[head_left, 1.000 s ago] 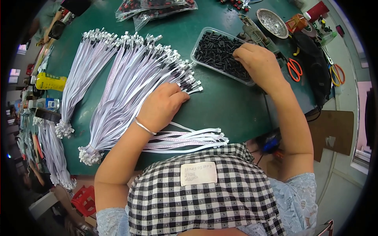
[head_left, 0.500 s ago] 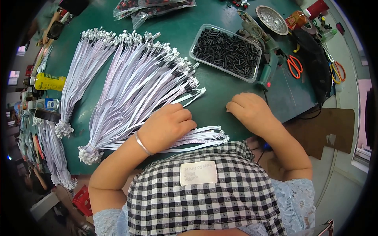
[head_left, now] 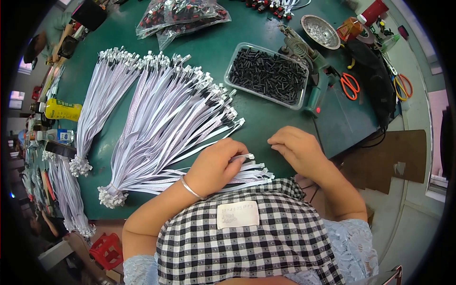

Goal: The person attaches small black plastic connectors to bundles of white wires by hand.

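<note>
My left hand (head_left: 219, 164), with a silver bangle on its wrist, pinches a flat white ribbon cable near its white connector (head_left: 250, 156). Several more cable ends lie under and beside that hand, against the checked apron (head_left: 237, 251). The cables belong to a large fanned bundle (head_left: 156, 114), gathered at its lower left end; black sleeves show near many upper connectors. To the right, my right hand (head_left: 298, 148) hovers over the table, thumb and forefinger drawn together. Anything between those fingertips is too small to make out. Beyond it stands a clear tub (head_left: 300, 105) of short black tubes.
Beside the tub lies a green hand tool (head_left: 317, 95), with orange-handled scissors (head_left: 350, 86) and a metal bowl (head_left: 320, 32) nearby. Plastic bags of red and black parts (head_left: 185, 21) lie at the back. Another cable bundle (head_left: 102, 95) and a yellow bottle (head_left: 61, 110) are left.
My left hand has shifted right and slightly down and now grips a cable whose connector sticks out past the fingers. My right hand's thumb and forefinger now point left. The whole view has tilted slightly.
</note>
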Demonstrator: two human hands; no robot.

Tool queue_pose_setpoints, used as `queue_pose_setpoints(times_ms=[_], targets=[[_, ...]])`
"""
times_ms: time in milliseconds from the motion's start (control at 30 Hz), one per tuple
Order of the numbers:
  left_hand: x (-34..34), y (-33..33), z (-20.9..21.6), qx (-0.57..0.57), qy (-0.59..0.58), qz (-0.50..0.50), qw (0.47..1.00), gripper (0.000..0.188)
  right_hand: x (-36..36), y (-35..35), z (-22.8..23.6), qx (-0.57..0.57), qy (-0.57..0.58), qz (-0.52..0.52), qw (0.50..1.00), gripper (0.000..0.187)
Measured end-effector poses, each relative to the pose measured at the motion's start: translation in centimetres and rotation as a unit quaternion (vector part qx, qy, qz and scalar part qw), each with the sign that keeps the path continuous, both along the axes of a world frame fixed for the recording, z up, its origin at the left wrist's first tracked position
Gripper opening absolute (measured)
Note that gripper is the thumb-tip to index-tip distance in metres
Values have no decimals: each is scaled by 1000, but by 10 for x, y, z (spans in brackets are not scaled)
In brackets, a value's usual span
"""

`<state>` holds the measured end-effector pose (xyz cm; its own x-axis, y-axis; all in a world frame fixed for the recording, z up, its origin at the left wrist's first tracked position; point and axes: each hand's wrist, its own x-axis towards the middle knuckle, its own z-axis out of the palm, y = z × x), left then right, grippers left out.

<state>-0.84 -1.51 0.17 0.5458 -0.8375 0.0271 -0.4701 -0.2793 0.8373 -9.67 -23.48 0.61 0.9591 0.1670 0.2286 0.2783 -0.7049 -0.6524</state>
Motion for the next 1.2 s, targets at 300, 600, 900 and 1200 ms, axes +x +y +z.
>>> queue_pose_setpoints(times_ms=[300, 600, 900, 1200], targets=[[4, 4, 1, 32, 301, 72, 950, 12, -4, 30, -10, 317, 79, -94, 940, 15], [4, 9, -1, -21, 455, 139, 879, 8, -5, 44, -13, 198, -8, -58, 978, 15], [3, 8, -3, -10, 471, 115, 874, 8, 5, 44, -10, 318, 122, -74, 937, 13], [1, 6, -6, -39, 445, 114, 887, 7, 9, 44, -10, 306, 108, -79, 943, 13]])
